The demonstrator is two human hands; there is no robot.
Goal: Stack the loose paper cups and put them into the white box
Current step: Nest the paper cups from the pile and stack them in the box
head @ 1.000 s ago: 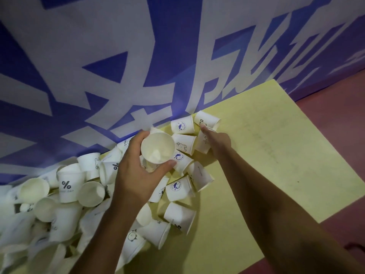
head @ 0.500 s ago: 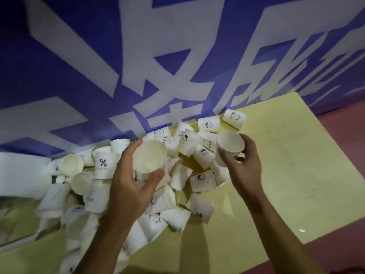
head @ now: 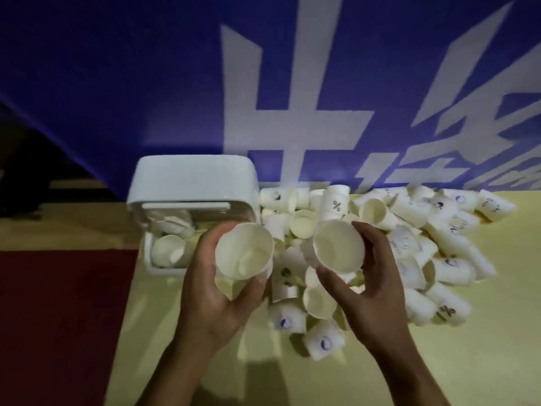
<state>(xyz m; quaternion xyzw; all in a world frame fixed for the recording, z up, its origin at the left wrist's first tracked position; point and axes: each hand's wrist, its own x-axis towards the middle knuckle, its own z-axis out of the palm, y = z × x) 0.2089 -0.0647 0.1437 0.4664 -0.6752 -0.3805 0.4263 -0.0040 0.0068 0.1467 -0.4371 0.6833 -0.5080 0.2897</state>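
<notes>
My left hand grips a stack of white paper cups, its open mouth facing up. Just to its right, my right hand holds a single paper cup, tilted mouth-up, a short gap from the stack. Beneath and behind both hands lies a heap of several loose paper cups on the yellow table. The white box stands at the left, behind my left hand, with its lid raised and several cups inside.
The yellow table extends to the right and toward me. A blue banner with large white characters hangs right behind the box and the heap. Dark red floor lies left of the table edge.
The view swung left, bringing the white box into sight. My right hand carried its cup closer, and it is now beside the stack in my left hand.
</notes>
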